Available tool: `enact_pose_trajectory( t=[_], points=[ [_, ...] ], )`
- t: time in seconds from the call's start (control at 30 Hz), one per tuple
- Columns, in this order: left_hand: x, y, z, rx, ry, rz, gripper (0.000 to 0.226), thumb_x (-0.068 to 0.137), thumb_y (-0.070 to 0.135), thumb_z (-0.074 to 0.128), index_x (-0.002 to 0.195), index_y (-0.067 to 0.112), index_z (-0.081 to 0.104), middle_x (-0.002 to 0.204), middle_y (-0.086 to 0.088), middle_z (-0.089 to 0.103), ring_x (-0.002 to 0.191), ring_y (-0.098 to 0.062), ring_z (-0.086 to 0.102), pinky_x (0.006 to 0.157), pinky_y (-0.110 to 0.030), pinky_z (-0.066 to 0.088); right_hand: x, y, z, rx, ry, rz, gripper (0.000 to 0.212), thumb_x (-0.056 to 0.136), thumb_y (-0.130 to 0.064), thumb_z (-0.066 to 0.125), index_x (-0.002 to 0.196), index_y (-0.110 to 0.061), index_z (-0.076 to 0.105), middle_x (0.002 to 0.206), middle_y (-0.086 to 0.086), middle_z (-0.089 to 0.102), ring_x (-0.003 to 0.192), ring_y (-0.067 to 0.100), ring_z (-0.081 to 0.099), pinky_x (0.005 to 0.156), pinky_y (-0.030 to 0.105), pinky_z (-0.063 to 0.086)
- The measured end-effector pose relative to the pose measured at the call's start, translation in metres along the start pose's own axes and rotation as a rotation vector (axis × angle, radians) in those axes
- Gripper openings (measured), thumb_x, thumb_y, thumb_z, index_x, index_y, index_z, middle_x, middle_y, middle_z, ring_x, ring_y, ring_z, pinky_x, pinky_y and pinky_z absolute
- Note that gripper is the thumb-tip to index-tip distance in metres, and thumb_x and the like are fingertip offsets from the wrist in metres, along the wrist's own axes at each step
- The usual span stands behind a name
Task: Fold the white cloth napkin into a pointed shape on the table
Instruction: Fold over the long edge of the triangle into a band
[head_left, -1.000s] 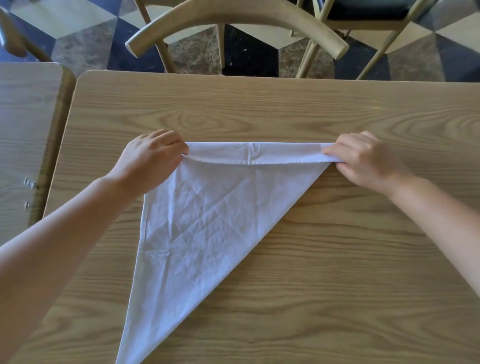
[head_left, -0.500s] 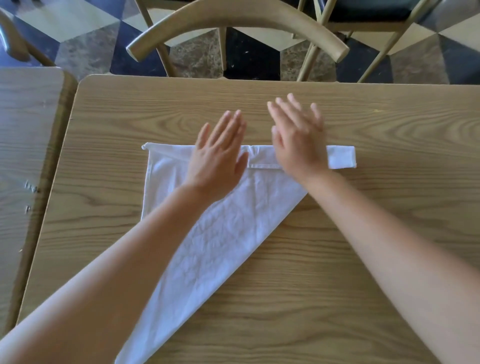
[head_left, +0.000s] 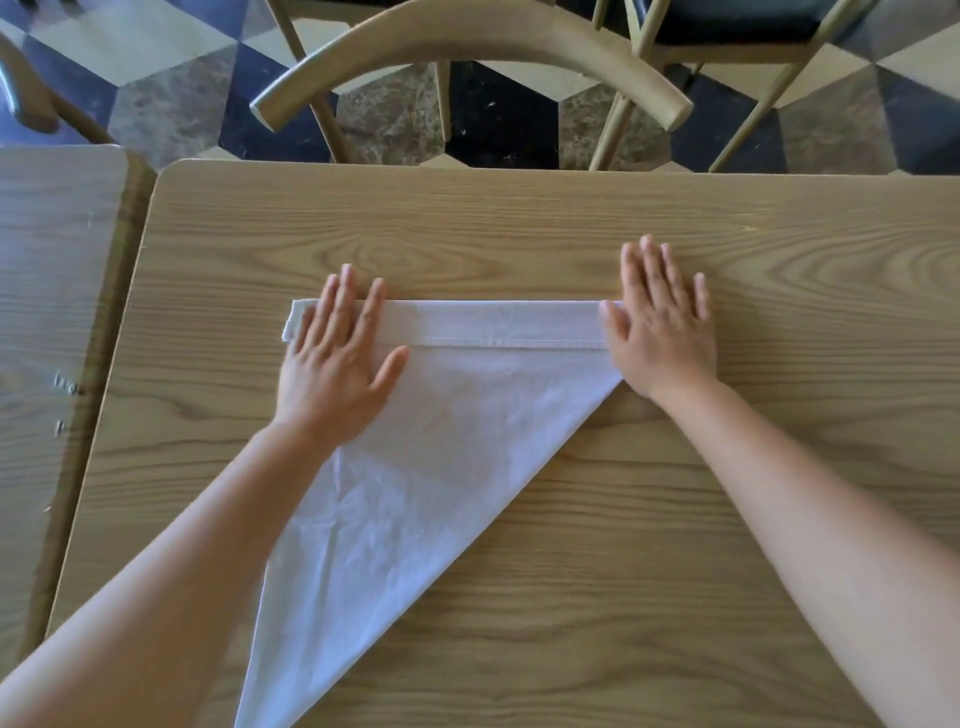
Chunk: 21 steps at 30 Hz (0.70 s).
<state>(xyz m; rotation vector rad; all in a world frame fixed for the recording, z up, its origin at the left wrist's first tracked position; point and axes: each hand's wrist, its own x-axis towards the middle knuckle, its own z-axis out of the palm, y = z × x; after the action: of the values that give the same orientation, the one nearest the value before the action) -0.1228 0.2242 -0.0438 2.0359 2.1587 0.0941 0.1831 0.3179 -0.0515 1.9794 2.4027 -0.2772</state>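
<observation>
Wood-grain laminate makes up the table (head_left: 571, 249), the largest thing in view, with a second table (head_left: 57, 291) butted against its left edge and a bentwood chair (head_left: 467, 57) pushed in at the far side over a chequered floor (head_left: 171, 104). On the table lies the white cloth napkin (head_left: 415, 467), spread as a triangle: its long edge runs across the far side and its point trails toward the near edge and out of the picture. Along that far edge a narrow band (head_left: 498, 322) is turned over onto the body of the cloth, hem showing.

Both hands lie open and flat, gripping nothing. The left hand (head_left: 332, 364) presses palm-down on the left end of the band, fingers spread past it onto the wood. The right hand (head_left: 662, 327) rests at the right end, thumb edge touching the cloth and most of the palm on bare table.

The step in hand looks like setting the crease of that band. To do it well, press with the flats of the palms and sweep outward from the middle so the fold stays even in width and the cloth below does not bunch. Keeping both ends pinned should stop the band springing open. The wrinkled body wants smoothing toward the point before any further fold.
</observation>
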Motion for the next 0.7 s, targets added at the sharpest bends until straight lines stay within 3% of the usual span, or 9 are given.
enact_pose_trajectory(
  t=[0.37, 0.53, 0.7],
  points=[
    [-0.006, -0.009, -0.005, 0.008, -0.003, -0.011, 0.079, 0.084, 0.063, 0.012, 0.149, 0.019, 0.007, 0.158, -0.01, 0.0, 0.145, -0.017, -0.001, 0.117, -0.032, -0.001, -0.029, 0.016, 0.0, 0.0, -0.02, 0.095, 0.061, 0.096, -0.042, 0.016, 0.147, -0.015, -0.005, 0.158, -0.002, -0.007, 0.143, 0.012, -0.011, 0.115, 0.045, -0.007],
    [-0.022, 0.001, -0.007, 0.06, -0.063, 0.16, 0.078, 0.085, 0.059, 0.015, 0.149, 0.014, 0.01, 0.157, -0.015, 0.004, 0.145, -0.02, 0.001, 0.118, -0.035, 0.001, -0.097, 0.019, 0.008, 0.038, 0.039, 0.212, 0.06, 0.098, -0.038, 0.022, 0.148, -0.011, 0.003, 0.158, 0.003, 0.002, 0.145, 0.016, -0.001, 0.116, 0.048, -0.001],
    [-0.039, 0.035, -0.005, 0.121, -0.111, 0.449, 0.077, 0.087, 0.057, 0.025, 0.147, 0.009, 0.02, 0.154, -0.022, 0.015, 0.143, -0.029, 0.014, 0.118, -0.039, 0.01, -0.211, 0.023, 0.018, 0.078, 0.094, 0.442, 0.064, 0.092, -0.04, 0.015, 0.147, -0.006, 0.011, 0.157, 0.01, 0.013, 0.144, 0.021, 0.009, 0.114, 0.052, 0.006]
  ],
)
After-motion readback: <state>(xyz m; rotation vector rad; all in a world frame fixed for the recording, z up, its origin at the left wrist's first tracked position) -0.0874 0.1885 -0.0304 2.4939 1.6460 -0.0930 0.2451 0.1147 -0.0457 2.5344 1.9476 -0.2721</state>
